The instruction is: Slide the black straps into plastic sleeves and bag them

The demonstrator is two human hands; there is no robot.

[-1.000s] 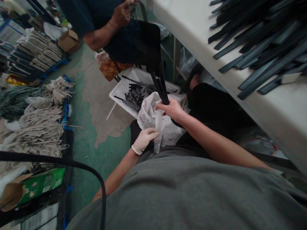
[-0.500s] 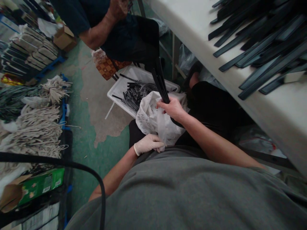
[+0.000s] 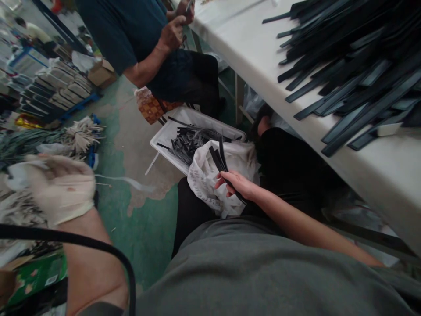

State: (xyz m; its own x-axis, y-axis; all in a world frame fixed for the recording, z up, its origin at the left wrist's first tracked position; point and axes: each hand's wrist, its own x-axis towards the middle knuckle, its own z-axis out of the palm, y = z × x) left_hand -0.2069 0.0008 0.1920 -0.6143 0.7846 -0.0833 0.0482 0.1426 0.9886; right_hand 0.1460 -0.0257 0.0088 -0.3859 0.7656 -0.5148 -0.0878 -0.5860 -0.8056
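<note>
My right hand [image 3: 238, 184] is closed around a small bundle of black strips [image 3: 217, 159], held over a white plastic bag [image 3: 200, 175] on my lap. Off to the left, my gloved left hand [image 3: 64, 188] is raised with its palm in view, its fingers blurred by motion. From it a thin white strip [image 3: 131, 181] trails to the right through the air; the fingers appear closed on its end, though the grip itself is smeared.
Beyond the bag stands a white bin [image 3: 158, 138] of black scraps. Many black strips [image 3: 348, 87] lie on the white table [image 3: 250, 48] at right. A co-worker [image 3: 138, 44] sits ahead. Bundled pale cords [image 3: 83, 134] lie at left, and a black cable [image 3: 108, 250] crosses the near left.
My left hand has swung from the bag far out to the left and up, a white strip trailing behind it. My right hand has lowered slightly, still holding the black strips, now tilted differently.
</note>
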